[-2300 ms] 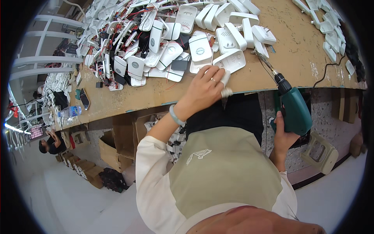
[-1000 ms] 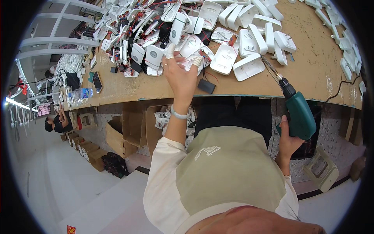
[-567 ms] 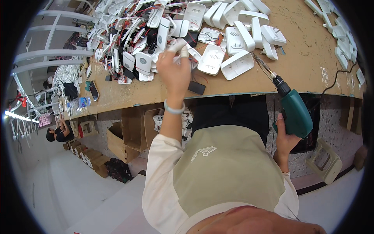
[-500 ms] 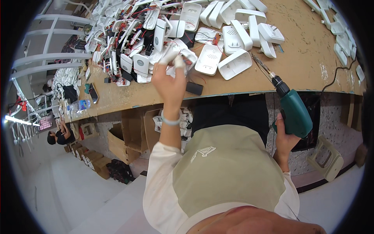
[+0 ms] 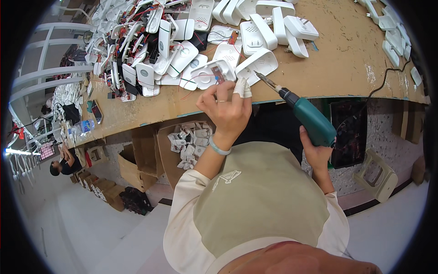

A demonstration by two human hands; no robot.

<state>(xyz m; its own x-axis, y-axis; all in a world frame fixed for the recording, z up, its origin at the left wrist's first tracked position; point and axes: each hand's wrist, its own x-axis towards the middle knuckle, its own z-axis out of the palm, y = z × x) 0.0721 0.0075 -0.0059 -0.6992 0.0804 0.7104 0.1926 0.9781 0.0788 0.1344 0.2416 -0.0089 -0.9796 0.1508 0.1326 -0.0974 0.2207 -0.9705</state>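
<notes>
I kept the left hand [image 5: 226,107] raised at the near edge of the tabletop [image 5: 346,55], fingers closed around a white plastic housing half [image 5: 207,77] with a small circuit board [image 5: 218,73] seated in it, open face turned upward so that the board and its red wires remained accessible from above. One fingertip carried a white wrap [image 5: 242,89], presumably as protection against the hard edges. The right hand [image 5: 315,153] was closed around the grip of the teal electric screwdriver [image 5: 308,119], held below the tabletop edge with the bit [image 5: 267,82] angled up and to the left; the tip stood just beside the held housing, apart from it, as far as I could tell. This arrangement kept the tool axis pointed toward the work while the housing was steadied in the air, not resting on the surface. Beyond the left hand lay a dense pile of white housings and wired parts [image 5: 150,50], within reach for pickup. Beyond the right hand, separate white shells [image 5: 273,32] lay in a looser group. Below the left hand, under the tabletop, a cardboard box [image 5: 182,141] held more white parts.
</notes>
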